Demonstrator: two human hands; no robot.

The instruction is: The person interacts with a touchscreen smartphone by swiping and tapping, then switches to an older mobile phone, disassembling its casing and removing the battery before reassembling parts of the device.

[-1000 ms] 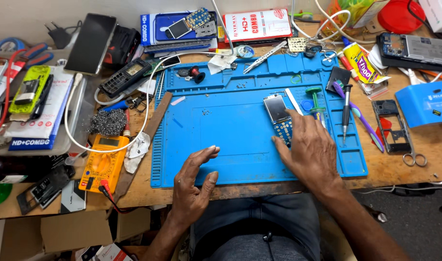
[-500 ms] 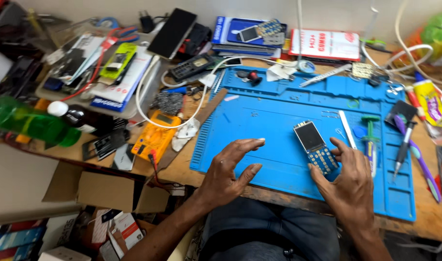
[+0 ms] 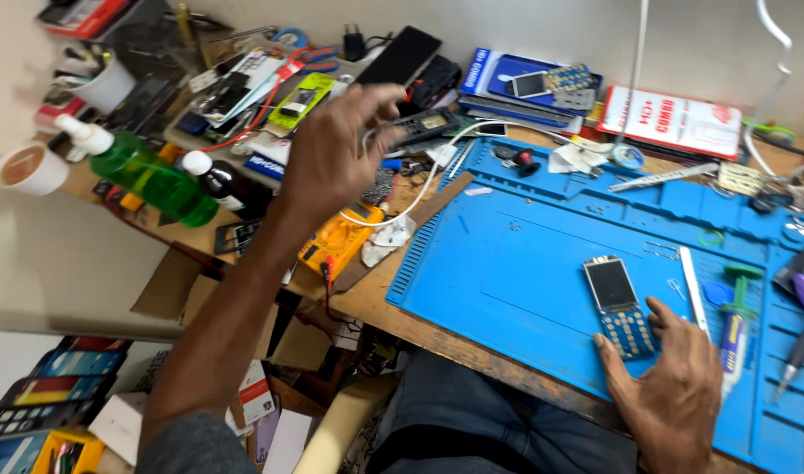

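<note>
Head view: left hand (image 3: 336, 149) raised, fingers loosely spread, empty, above yellow multimeter (image 3: 340, 239); right hand (image 3: 674, 386) flat, fingertips touching keypad phone (image 3: 620, 307) on blue mat (image 3: 516, 263).

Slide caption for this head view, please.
Right hand rests on a keypad phone on the blue repair mat; left hand reaches over cluttered bench tools.
</note>
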